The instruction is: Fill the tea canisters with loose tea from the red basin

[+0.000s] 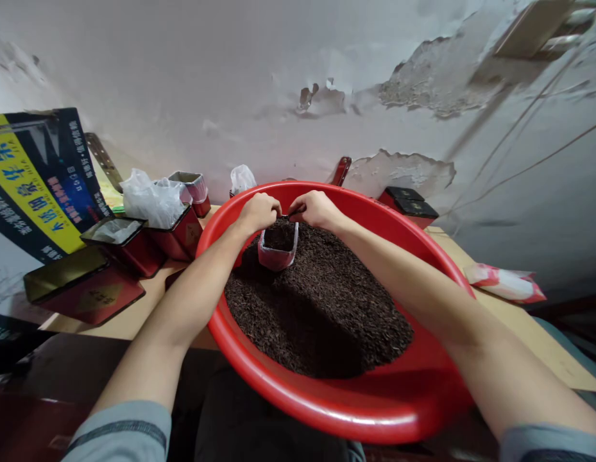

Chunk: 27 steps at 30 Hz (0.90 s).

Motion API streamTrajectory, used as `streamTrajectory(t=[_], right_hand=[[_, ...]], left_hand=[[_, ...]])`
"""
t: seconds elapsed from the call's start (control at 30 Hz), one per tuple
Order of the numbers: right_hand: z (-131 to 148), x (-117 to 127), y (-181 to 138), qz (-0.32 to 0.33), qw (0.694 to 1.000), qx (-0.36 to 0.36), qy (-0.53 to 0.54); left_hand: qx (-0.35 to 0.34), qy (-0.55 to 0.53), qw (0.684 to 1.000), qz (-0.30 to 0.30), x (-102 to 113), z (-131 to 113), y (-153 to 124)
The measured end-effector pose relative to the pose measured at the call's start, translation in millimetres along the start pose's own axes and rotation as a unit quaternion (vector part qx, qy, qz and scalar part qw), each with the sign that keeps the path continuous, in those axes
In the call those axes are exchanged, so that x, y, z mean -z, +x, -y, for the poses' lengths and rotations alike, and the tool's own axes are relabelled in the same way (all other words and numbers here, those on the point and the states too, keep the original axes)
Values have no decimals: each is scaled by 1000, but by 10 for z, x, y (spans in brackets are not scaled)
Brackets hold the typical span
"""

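Note:
A large red plastic basin [326, 404] tilts toward me, filled with dark loose tea leaves [321, 308]. Over the far part of the heap, my left hand [259, 212] and my right hand [314, 208] both grip the top edge of a small clear-and-red pouch [277, 251]. The pouch hangs open and holds some of the dark leaves. Both forearms reach across the basin from its near rim.
Red tea tins [86, 292] with open lids and plastic liners [151, 202] stand on the wooden table at left, beside a blue and yellow printed box [33, 186]. Dark-lidded red tins [408, 204] sit behind the basin. A sealed pouch [507, 282] lies at right. A peeling wall stands behind.

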State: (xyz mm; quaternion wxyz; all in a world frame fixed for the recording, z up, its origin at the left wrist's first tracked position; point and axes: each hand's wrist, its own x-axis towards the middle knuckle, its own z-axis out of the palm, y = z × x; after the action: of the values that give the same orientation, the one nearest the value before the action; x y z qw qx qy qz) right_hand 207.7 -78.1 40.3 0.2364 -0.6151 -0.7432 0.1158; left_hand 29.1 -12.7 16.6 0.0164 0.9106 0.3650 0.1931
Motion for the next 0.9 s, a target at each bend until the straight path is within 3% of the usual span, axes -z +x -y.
streamTrajectory(t=[0.13, 0.3, 0.37, 0.43, 0.53, 0.6, 0.7, 0.8, 0.9], right_hand=[[-104, 4, 102, 1, 1000, -22, 8], [-403, 226, -403, -17, 998, -53, -6], [-519, 267, -701, 39, 996, -70, -50], [-605, 238, -996, 141, 983, -81, -88], [-652, 82, -1365, 306, 944, -65, -105], [-626, -64, -1538, 369, 921, -42, -114], [-535, -281, -1696, 363, 915, -20, -177], [-474, -424, -1748, 308, 924, -28, -223], [-477, -431, -1639, 270, 944, -49, -183]], left_hand=[[-18, 35, 998, 46, -20, -99, -45], [-92, 65, 990, 87, -121, -180, -36], [-98, 65, 991, 70, -134, -206, -18], [-102, 73, 989, 76, -137, -238, 0], [-103, 90, 985, 101, -142, -304, 14], [-97, 92, 985, 111, -139, -337, 14], [-82, 71, 989, 102, -95, -287, 8], [-24, 17, 1000, 0, -7, -95, 6], [37, -43, 995, -83, 43, 86, 9]])
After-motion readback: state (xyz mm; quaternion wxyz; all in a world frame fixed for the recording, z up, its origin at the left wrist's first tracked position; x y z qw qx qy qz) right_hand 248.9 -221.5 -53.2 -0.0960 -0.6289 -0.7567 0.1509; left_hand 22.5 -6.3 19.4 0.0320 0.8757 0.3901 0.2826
